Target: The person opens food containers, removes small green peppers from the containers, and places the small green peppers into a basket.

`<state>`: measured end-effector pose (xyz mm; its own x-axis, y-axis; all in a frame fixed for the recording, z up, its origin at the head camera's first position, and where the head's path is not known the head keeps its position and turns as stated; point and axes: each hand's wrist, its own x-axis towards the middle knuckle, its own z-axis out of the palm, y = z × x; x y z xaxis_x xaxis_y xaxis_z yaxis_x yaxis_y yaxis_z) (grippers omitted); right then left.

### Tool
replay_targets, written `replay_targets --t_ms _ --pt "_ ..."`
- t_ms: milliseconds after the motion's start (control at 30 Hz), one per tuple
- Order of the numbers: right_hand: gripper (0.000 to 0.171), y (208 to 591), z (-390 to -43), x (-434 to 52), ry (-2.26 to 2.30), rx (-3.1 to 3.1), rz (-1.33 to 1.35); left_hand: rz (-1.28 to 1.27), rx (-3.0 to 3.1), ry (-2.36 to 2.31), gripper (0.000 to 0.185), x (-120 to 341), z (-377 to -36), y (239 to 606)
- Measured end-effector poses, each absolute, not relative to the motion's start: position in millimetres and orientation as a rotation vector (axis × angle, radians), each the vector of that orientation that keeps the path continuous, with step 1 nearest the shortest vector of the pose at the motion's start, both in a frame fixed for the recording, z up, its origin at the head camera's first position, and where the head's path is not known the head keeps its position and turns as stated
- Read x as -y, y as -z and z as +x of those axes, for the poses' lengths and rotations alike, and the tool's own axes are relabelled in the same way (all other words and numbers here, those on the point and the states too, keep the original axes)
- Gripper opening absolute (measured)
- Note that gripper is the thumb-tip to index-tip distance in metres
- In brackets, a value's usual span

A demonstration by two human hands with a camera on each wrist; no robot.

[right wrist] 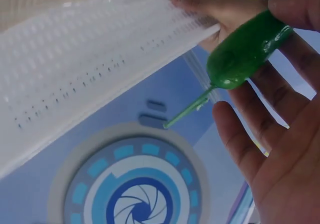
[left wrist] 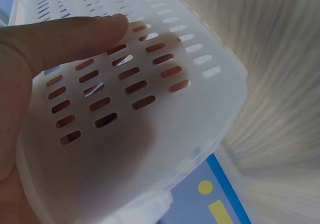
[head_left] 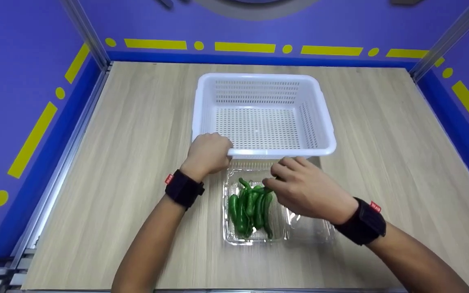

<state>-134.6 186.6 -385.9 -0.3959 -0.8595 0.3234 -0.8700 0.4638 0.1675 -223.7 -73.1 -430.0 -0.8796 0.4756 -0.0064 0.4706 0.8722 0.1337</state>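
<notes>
My left hand point(head_left: 209, 154) grips the near-left corner of a white slotted plastic basket point(head_left: 279, 152); in the left wrist view the thumb point(left wrist: 85, 39) lies along the slotted wall, and the fingers behind it show as shadows through the plastic. My right hand point(head_left: 310, 189) is over a clear plastic clamshell box point(head_left: 238, 243) just in front of the basket. Between its thumb and fingers it pinches a green pepper point(right wrist: 245, 54), stem pointing away from the palm. Several green peppers point(head_left: 250, 207) lie side by side in the box's left half.
The box's clear lid point(head_left: 316, 234) lies folded open to the right, partly under my right hand. All of this stands on a wood-grain table point(head_left: 145, 122). Blue panels point(head_left: 242, 24) with yellow marks wall in the back and both sides, with metal rails point(head_left: 84, 32) at the corners.
</notes>
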Motion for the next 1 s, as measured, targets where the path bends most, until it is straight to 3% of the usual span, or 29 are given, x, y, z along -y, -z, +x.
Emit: replay_targets --t_ms 233,1000 --pt "0.019 369 -156 -192 -0.109 2.372 1.405 0.738 -2.997 -0.205 0.014 73 -224 430" --pt "0.021 354 -229 -203 -0.429 2.428 1.198 0.723 -2.993 -0.206 0.01 73 -224 429"
